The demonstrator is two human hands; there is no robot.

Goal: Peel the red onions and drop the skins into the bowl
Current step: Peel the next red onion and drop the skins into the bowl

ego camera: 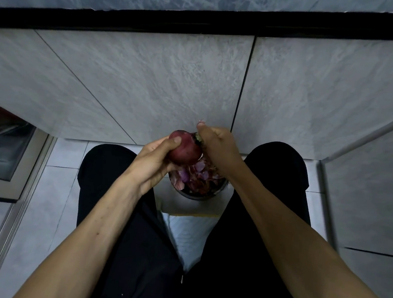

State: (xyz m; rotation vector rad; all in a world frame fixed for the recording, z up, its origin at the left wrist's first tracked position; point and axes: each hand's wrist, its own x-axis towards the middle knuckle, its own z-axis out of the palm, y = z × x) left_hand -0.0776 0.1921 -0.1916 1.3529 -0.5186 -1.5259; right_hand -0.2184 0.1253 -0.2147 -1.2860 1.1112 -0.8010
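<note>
My left hand (155, 160) grips a red onion (186, 149) from below and the left, thumb on top, holding it over a dark bowl (194, 195). The bowl sits on the floor between my knees and holds a heap of purple and brown onion skins (199, 173). My right hand (216, 145) is curled at the onion's root end on its right side, fingers pinching there; a small pale scrap of skin shows above its fingertips. What the right fingers hold is hidden by the hand itself.
My legs in dark trousers (111, 189) flank the bowl. A grey tiled wall (148, 85) rises straight ahead, with a black ledge (201, 23) above it. White floor tiles (50, 207) lie to the left, and a white-and-yellow cloth (188, 226) lies under the bowl.
</note>
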